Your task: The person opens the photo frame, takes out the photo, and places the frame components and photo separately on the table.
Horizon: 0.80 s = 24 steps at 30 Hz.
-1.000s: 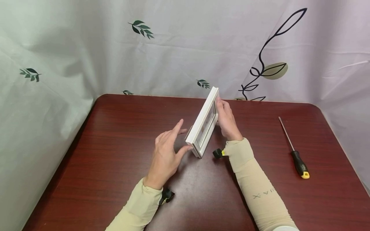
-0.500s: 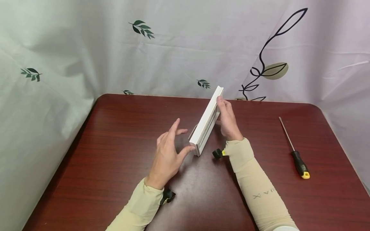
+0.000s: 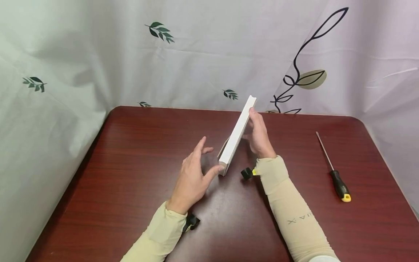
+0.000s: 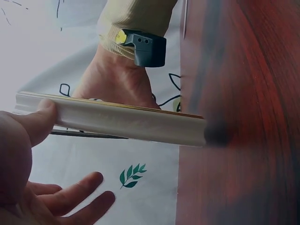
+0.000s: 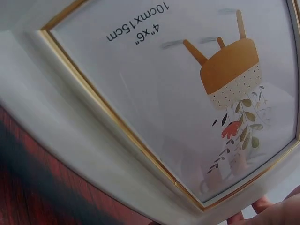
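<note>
A white picture frame (image 3: 237,131) with gold inner trim is held on edge over the table, tilted, its narrow side toward the head camera. My right hand (image 3: 259,137) grips its far right part, thumb along the edge. At its near end, the thumb of my left hand (image 3: 191,176) touches the corner while the other fingers spread, apart from it. From the frame's left side a thin backing flap (image 3: 223,148) stands out slightly. The right wrist view shows the frame's front: a print (image 5: 229,70) of a footed plant pot and size lettering, inverted in this view.
A screwdriver (image 3: 334,174) with a black and yellow handle lies on the right of the reddish-brown table (image 3: 131,153). Behind the table hangs a pale curtain (image 3: 196,54) with leaf patterns. Each wrist carries a small black camera (image 3: 247,173).
The picture frame has turned so its front no longer shows in the head view, and has shifted slightly right. My left hand has followed it a little rightward, thumb still at the corner.
</note>
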### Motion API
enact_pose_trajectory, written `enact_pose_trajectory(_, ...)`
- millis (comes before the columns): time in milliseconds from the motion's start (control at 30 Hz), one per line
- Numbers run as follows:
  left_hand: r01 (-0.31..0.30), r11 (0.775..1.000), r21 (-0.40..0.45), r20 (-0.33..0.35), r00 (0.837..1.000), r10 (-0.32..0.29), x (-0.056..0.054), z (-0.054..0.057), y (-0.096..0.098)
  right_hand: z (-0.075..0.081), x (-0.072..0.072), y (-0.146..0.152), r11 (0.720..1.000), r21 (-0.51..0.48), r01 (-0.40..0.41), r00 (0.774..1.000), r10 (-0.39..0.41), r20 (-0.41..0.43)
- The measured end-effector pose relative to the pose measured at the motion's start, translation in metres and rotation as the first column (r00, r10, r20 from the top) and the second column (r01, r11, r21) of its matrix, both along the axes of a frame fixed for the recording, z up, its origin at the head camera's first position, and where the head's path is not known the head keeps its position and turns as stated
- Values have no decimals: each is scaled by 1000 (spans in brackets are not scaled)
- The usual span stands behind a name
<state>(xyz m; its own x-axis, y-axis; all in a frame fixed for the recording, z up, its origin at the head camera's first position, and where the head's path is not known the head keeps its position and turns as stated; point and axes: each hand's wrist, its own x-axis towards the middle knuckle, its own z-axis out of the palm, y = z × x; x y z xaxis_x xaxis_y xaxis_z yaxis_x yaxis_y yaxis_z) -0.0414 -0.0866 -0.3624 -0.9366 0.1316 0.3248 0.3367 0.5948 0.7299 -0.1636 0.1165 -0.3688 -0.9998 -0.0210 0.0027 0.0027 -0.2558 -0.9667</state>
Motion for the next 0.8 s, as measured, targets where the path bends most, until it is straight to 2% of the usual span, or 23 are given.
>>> enact_pose_trajectory(200,2,1000,-2,140,990,-2,0,-1,2,0,0,0,999,-40,-10,1000,9,-19)
enact_pose_trajectory(300,12,1000,-8,181,983,-10,0,-3,2,0,0,1,998,-56,-24,999,22,-29)
enact_pose_trajectory(533,9,1000,-14,246,969,-5,-1,-6,2,-1,1,3,996,-70,-51,998,48,-52)
enact_pose_trajectory(800,38,999,-27,303,952,-28,-2,-11,4,-3,0,1,993,-99,-59,996,52,-73)
